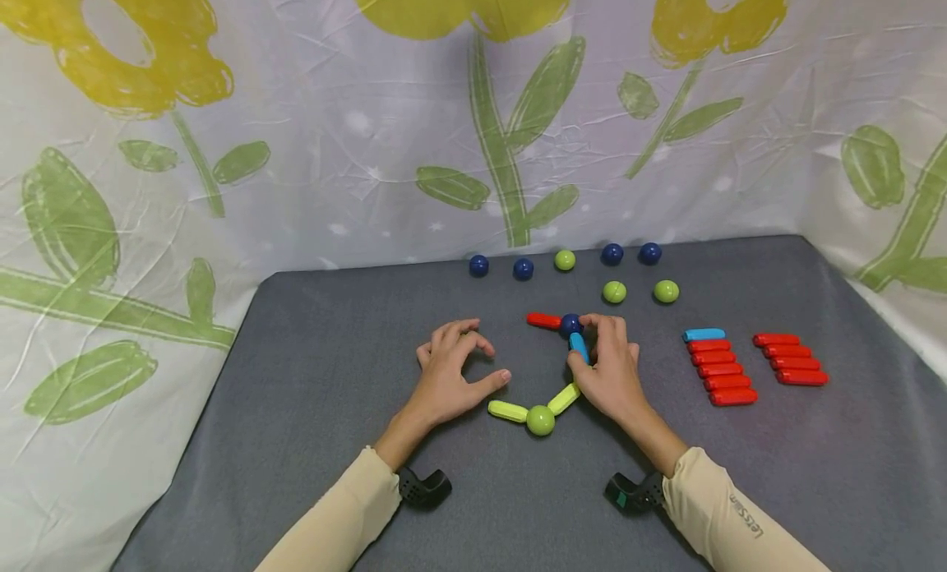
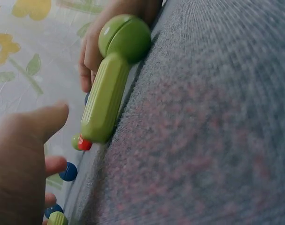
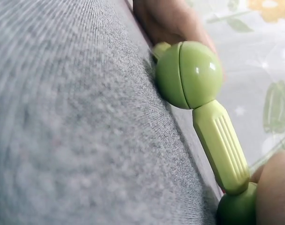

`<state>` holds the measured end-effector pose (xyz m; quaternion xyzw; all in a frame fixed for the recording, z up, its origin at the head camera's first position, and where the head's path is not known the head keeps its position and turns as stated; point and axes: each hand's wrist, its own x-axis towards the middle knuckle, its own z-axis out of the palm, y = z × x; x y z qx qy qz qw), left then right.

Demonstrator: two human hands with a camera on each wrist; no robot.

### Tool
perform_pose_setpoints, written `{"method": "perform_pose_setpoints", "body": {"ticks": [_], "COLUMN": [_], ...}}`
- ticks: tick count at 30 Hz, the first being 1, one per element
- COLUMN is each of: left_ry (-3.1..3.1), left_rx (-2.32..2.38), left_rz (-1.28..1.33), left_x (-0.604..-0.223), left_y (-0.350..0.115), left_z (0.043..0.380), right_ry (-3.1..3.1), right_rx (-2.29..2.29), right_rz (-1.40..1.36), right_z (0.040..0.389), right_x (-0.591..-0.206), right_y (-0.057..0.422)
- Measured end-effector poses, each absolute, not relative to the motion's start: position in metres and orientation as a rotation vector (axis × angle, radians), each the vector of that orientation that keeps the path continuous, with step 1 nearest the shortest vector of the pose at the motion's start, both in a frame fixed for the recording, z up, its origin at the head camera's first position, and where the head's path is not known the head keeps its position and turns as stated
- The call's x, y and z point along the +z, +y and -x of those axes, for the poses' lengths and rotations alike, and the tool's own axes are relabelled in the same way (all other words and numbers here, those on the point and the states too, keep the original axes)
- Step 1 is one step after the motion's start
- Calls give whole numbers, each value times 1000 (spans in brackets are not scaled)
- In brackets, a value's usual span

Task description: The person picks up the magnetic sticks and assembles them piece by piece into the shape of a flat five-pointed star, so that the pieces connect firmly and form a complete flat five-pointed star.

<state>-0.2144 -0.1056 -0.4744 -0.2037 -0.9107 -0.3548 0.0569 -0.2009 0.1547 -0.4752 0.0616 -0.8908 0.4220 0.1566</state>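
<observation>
A curved chain of toy sticks and balls lies on the cloth: a red stick, a blue ball, a light-blue stick, then yellow-green sticks about a green ball. My right hand grips the chain's right side, fingertips at the blue ball, thumb by the light-blue stick. Another green ball shows beside that hand in the right wrist view; the palm hides it from the head view. My left hand holds nothing, its fingers loosely bent, thumb above the left yellow-green stick.
Loose blue balls and green balls lie along the back of the grey table. To the right are two columns of red sticks, one topped by a light-blue stick. A flowered curtain hangs behind.
</observation>
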Motion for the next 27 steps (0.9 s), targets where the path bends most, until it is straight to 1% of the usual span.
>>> {"method": "perform_pose_setpoints", "body": {"ticks": [6,12,17,27], "left_ry": [-2815,-2828,-2781,-2745], "left_rx": [-1054,-1107,-1203,-1010], "left_rz": [776,837,728,471], "left_x": [-473,-473,-475,-477], "left_y": [-110,-115,-119,-119], "left_z": [216,218,221,223], "right_ry": [-2589,-2623,-2596,-2579], "right_rx": [1238,1289,1291,1125], "right_rz": [-233,-156,-125,-274], "right_z": [201,202,202,202], "right_x": [-473,-473,-474,-478], "right_y": [157,156,154,154]}}
